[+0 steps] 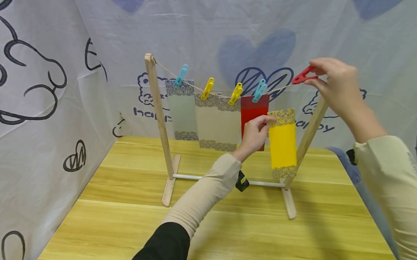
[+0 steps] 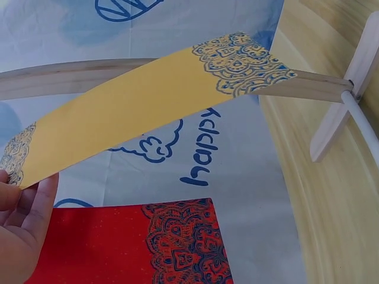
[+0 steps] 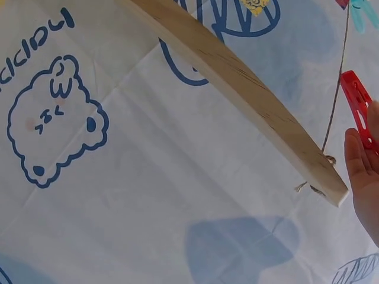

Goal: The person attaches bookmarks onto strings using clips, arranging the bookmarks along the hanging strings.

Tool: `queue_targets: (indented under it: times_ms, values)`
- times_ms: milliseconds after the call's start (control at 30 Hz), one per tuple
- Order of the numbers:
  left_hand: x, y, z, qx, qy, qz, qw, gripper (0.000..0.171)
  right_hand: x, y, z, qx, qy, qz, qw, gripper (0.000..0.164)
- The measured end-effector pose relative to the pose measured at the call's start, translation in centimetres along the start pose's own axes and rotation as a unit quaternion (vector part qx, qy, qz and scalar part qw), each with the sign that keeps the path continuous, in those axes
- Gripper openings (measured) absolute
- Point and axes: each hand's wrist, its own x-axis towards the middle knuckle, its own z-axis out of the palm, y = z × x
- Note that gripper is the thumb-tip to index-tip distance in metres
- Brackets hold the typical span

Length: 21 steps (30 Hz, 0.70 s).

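Hanging step: left hand pinches the yellow card by its top corner, below the string near the rack's right post. Right hand grips a red peg at the string. Next, I judge: raise card, clip. Count: four pegs on the string, four cards hung.

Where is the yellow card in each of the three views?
Head: yellow card right of centre, held at its top by the left hand.
Left wrist: it crosses the upper frame as a diagonal band.
Right wrist: only a tiny piece at the top edge, uncertain.
Shared landmark: right wooden post.
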Motion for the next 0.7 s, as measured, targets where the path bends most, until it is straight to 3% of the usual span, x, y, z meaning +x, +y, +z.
queue_targets:
  times_ms: [367,467,567,700]
  values:
    - [0.7,0.2,-0.1,-0.001,0.011,0.009,0.9999,0.022,1.3,-0.6,-0.2,-0.020,-0.113,0.062,0.991,0.036]
    - [0.7,0.3,-0.1,0.006,0.011,0.014,0.9998,0.022,1.5,-0.7,-0.2,-0.024,-0.129,0.074,0.989,0.034]
    - [0.0,1.9,-0.4,0.011,0.015,0.014,0.9997,0.021,1.5,-0.9,-0.2,-0.023,-0.140,0.088,0.986,0.032]
    - [0.1,2.1,-0.3,0.005,0.018,0.015,0.9997,0.021,1.8,-0.8,-0.3,-0.016,-0.149,0.100,0.984,0.028]
